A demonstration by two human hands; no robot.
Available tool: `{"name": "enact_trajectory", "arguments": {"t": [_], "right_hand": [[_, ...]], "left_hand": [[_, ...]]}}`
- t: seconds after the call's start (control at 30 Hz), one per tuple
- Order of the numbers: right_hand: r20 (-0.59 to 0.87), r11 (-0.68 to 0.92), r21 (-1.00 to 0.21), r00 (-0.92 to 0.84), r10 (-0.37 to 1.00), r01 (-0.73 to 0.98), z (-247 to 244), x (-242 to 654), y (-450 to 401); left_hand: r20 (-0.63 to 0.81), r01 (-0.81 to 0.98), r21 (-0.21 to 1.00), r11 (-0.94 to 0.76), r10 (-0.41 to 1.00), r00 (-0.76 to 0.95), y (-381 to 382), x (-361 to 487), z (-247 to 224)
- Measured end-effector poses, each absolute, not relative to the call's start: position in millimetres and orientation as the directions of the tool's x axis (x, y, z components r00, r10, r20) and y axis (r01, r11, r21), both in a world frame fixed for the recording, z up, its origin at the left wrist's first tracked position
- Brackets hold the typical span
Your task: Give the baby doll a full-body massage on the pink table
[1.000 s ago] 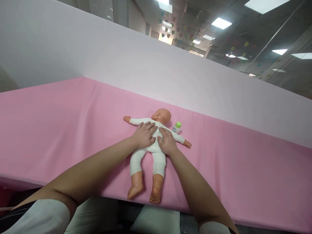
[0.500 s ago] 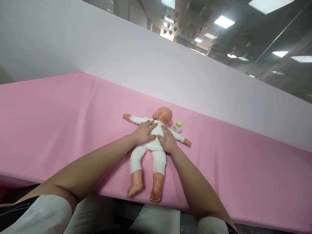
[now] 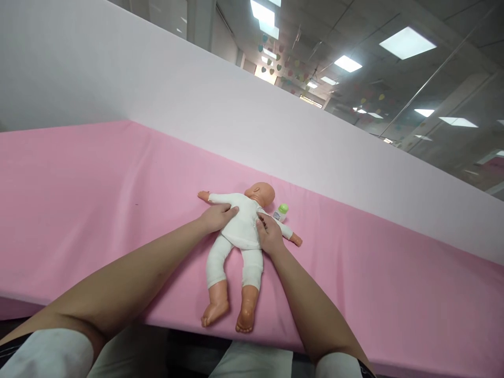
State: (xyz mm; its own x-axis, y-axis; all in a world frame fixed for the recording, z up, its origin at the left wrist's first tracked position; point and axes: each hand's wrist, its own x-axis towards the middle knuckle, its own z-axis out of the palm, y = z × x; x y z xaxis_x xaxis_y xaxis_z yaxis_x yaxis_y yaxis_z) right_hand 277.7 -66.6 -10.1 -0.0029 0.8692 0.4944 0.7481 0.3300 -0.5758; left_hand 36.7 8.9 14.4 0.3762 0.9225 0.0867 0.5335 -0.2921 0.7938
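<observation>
The doll (image 3: 244,223), dressed in white, is being supported by the pink sheet (image 3: 378,273), limbs spread, head lying toward the white wall (image 3: 189,100). Its torso is being touched from both sides. Left hand (image 3: 216,217): partly curled, thumb being laid over the torso's left edge; the fingers are being largely hidden, so whether a grip is being applied cannot be told. Right hand (image 3: 271,233): half closed, thumb being rested on the torso's right side, fingers bent; grip likewise undetermined. A green-capped bottle (image 3: 281,212) is being seen just beside the doll's arm, near the head.
</observation>
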Motion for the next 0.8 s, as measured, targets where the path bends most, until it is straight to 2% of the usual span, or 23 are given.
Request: {"name": "enact_trajectory", "arguments": {"t": [0.1,0.27,0.37,0.43,0.53,0.6,0.7,0.8], "right_hand": [[0.438,0.327,-0.669,-0.001,0.899,0.667,-8,281,-66],[0.355,0.311,-0.783,-0.024,0.934,0.539,-2,283,-69],[0.274,0.259,-0.867,-0.026,0.961,0.427,1,278,-74],[0.195,0.192,-0.931,-0.022,0.981,0.311,7,272,-78],[0.104,0.109,-0.989,-0.047,0.993,0.100,21,260,-87],[0.086,0.075,-0.993,-0.142,0.986,-0.086,33,252,-93],[0.079,-0.073,-0.932,-0.395,0.915,-0.355,48,247,-100],[0.014,-0.219,-0.878,-0.481,0.877,-0.426,55,249,-106]], "left_hand": [[0.157,0.339,0.892,-0.300,0.908,0.389,-2,46,17],[0.224,0.066,0.955,-0.289,0.849,0.478,-25,55,35],[0.310,-0.138,0.949,-0.285,0.752,0.582,-35,57,42],[0.418,-0.191,0.904,-0.381,0.698,0.581,-40,58,43],[0.564,-0.080,0.762,-0.643,0.598,0.569,-46,59,41],[0.591,0.048,0.632,-0.773,0.522,0.616,-53,61,40],[0.543,0.198,0.461,-0.865,0.452,0.708,-68,66,39],[0.520,0.231,0.380,-0.896,0.413,0.747,-79,73,35]]}}
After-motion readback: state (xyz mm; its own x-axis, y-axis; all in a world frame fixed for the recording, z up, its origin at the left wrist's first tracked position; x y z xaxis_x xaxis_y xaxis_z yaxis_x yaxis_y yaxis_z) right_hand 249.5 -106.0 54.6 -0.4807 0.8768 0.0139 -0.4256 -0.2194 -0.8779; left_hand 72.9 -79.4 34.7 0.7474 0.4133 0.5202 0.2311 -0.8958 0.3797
